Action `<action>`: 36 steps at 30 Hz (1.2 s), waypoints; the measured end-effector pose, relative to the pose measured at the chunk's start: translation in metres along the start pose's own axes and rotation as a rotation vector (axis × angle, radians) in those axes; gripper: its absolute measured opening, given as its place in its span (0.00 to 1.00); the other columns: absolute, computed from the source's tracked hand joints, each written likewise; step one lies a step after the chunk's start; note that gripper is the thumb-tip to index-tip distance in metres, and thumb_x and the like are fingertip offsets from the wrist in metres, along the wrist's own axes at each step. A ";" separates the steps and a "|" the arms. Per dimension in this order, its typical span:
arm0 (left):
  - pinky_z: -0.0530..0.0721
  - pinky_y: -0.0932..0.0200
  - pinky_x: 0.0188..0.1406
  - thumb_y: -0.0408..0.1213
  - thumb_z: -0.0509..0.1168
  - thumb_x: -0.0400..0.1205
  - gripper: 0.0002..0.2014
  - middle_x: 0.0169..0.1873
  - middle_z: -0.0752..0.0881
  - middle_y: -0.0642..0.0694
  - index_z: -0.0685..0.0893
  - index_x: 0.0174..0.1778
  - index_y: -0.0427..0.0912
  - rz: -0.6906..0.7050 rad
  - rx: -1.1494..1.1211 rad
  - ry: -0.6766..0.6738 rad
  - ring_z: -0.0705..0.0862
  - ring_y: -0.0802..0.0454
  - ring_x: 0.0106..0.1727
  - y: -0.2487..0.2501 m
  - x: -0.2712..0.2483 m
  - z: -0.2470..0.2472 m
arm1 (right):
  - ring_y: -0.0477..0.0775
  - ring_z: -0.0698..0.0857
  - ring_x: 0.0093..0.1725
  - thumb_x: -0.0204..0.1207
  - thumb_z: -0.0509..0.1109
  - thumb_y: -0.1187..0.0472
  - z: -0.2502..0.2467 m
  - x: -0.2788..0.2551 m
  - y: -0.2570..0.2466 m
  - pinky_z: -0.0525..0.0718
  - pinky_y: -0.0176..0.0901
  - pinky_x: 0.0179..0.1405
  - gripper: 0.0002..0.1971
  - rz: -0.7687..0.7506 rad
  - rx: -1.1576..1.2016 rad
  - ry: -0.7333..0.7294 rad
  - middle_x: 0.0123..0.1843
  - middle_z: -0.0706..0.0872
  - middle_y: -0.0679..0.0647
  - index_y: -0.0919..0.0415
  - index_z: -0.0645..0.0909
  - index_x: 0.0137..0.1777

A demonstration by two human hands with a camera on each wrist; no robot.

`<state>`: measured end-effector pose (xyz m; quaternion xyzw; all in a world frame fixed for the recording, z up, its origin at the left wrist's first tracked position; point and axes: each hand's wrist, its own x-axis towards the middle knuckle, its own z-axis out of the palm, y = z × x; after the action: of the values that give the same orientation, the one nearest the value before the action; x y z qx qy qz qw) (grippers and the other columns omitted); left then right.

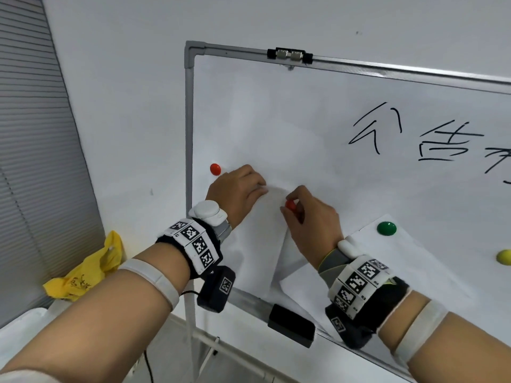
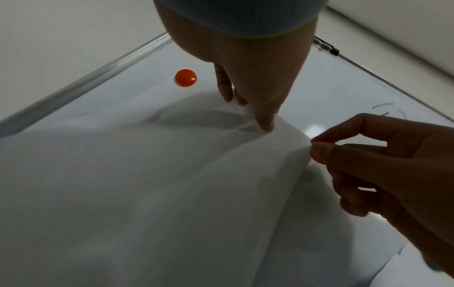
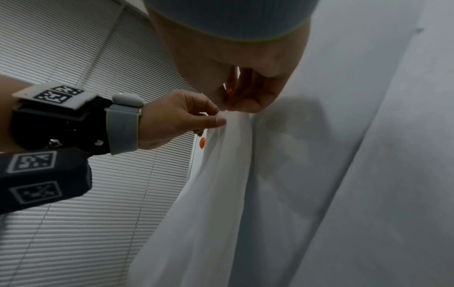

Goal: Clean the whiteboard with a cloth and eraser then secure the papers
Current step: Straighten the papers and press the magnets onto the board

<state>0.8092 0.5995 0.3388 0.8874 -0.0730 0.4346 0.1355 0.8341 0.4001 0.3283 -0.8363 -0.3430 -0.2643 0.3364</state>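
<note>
Paper (image 1: pixel 257 244) is hanging against the whiteboard (image 1: pixel 276 120) at lower centre of the head view, thin, limp and already bowing off the board, so you are pinning its top edge with your left hand (image 1: pixel 237 189), fingertips pressing and pinching it. Your right hand (image 1: pixel 309 217) is pinching a small, smooth red magnet (image 1: pixel 290 205) just beside that edge. Judging by the slack, you are better off holding near the top corner while the magnet is seating.

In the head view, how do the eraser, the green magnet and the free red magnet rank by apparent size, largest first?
1. eraser, clearly the largest.
2. green magnet.
3. free red magnet, the smallest, though it sits farther from the camera, so true size is unsure.
</note>
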 end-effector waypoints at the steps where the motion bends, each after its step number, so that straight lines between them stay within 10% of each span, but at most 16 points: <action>1: 0.82 0.54 0.33 0.45 0.68 0.83 0.07 0.46 0.85 0.53 0.88 0.48 0.47 -0.044 -0.035 0.003 0.84 0.53 0.40 0.004 0.001 0.000 | 0.51 0.79 0.34 0.81 0.70 0.53 -0.004 0.004 0.001 0.81 0.45 0.36 0.07 -0.033 -0.011 0.019 0.34 0.77 0.40 0.52 0.77 0.53; 36: 0.89 0.47 0.40 0.37 0.75 0.78 0.11 0.51 0.77 0.48 0.80 0.52 0.43 -0.243 -0.270 0.062 0.83 0.52 0.37 0.024 0.010 0.022 | 0.62 0.73 0.25 0.87 0.57 0.52 -0.004 0.036 -0.005 0.69 0.43 0.27 0.11 -0.100 -0.450 -0.104 0.30 0.77 0.50 0.59 0.69 0.59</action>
<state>0.8258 0.5703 0.3383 0.8495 -0.0185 0.4285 0.3073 0.8520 0.4143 0.3573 -0.8846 -0.3336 -0.3068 0.1099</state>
